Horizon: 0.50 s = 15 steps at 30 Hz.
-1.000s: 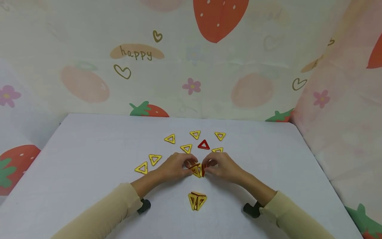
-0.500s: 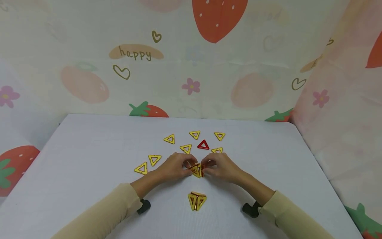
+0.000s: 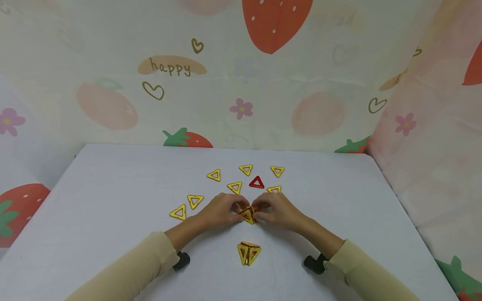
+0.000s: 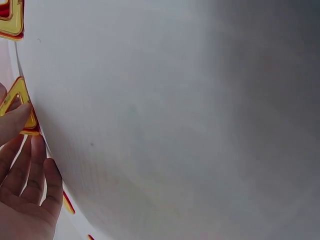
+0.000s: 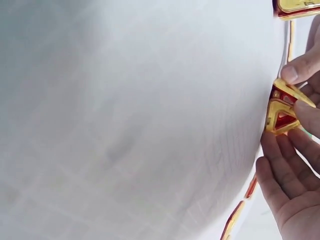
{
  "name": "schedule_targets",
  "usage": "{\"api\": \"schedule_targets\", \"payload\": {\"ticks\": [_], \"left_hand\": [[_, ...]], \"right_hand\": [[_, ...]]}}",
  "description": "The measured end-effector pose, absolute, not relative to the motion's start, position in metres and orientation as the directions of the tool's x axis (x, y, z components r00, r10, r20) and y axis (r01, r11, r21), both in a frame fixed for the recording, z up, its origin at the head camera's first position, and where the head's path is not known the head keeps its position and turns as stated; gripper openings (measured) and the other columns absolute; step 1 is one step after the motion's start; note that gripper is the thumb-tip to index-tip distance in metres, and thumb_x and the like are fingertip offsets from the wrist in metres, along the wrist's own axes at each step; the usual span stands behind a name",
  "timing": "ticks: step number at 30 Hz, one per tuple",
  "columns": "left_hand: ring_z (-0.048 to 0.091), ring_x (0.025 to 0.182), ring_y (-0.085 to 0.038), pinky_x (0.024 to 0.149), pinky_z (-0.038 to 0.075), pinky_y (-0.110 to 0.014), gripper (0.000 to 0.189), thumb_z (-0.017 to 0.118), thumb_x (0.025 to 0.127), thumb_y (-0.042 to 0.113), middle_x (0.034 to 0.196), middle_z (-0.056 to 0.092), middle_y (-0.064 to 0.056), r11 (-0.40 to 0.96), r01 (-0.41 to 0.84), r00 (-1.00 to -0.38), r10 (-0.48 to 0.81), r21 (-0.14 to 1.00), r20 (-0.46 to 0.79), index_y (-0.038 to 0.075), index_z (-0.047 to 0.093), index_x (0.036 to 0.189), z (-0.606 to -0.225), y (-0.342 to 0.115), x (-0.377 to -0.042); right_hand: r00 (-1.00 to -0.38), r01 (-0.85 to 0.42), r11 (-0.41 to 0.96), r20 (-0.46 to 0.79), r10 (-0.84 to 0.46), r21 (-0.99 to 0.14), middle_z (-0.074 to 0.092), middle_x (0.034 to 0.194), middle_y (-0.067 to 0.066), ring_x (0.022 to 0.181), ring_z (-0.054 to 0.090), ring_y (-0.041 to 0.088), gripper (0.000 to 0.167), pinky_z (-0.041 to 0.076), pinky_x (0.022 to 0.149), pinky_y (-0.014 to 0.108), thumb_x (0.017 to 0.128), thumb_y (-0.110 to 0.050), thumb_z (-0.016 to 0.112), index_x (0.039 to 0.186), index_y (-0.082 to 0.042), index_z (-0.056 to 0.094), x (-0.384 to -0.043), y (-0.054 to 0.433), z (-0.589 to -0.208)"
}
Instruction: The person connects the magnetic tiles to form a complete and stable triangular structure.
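At the far left of the group, two yellow triangles (image 3: 174,213) lie flat and apart on the counter (image 3: 113,188), near the left forearm, probably spread so that each can be lifted singly. The left hand (image 3: 219,210) comes next, pinching one side of a cluster (image 3: 250,218) of joined triangles; its thumb lies over a yellow face, its fingertips at the edge, the fingers only slightly bent. That light grip seems meant to steady the face without crushing the join. Beyond this hand lie three more yellow triangles, two staggered and one farther back, just out of the way.

In the middle, the cluster sits between both hands, tilted faces meeting, at least two of them yellow; the exact count is hidden by fingers. Nearer the wearer stands one block (image 3: 248,251), two yellow faces meeting at an edge, likely set there to keep it clear of the fingers. Slightly right and farther off lies the one loose red triangle (image 3: 252,184).

Two yellow triangles sit behind the right hand (image 3: 279,210), making seven loose. That hand pinches the cluster's other side, thumb on a face, fingers loosely bent, apparently holding its panels together.
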<state>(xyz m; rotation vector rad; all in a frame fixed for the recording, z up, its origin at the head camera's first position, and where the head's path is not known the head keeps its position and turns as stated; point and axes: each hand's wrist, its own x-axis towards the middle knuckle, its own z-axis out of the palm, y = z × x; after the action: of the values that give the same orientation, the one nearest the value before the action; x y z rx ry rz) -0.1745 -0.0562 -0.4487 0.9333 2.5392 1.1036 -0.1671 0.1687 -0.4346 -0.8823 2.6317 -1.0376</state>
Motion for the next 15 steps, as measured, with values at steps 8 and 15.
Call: {"api": "schedule_targets", "payload": {"ticks": [8, 15], "left_hand": [[0.062, 0.087, -0.009, 0.079, 0.053, -0.028, 0.029, 0.077, 0.085, 0.005, 0.105, 0.071, 0.0, 0.51, 0.471, -0.769, 0.637, 0.719, 0.052, 0.008, 0.07, 0.113, -0.4495, -0.0559, -0.1731], [0.061, 0.085, -0.009, 0.078, 0.052, -0.027, 0.03, 0.078, 0.085, 0.008, 0.104, 0.07, 0.001, 0.516, 0.472, -0.761, 0.648, 0.715, 0.034, 0.007, 0.07, 0.114, -0.4469, -0.057, -0.1705]], "right_hand": [[-0.809, -0.464, 0.593, 0.042, -0.587, -0.658, 0.072, 0.101, -0.001, 0.092, 0.066, 0.011, 0.022, 0.054, 0.084, 0.029, 0.087, -0.012, 0.077, 0.108, -0.006, 0.073, -0.1662, 0.1682, -0.4352], [-0.798, -0.467, 0.574, 0.041, -0.601, -0.672, 0.071, 0.102, 0.0, 0.093, 0.066, 0.012, 0.023, 0.055, 0.084, 0.029, 0.087, -0.011, 0.078, 0.109, -0.005, 0.072, -0.163, 0.1687, -0.4348]]}}
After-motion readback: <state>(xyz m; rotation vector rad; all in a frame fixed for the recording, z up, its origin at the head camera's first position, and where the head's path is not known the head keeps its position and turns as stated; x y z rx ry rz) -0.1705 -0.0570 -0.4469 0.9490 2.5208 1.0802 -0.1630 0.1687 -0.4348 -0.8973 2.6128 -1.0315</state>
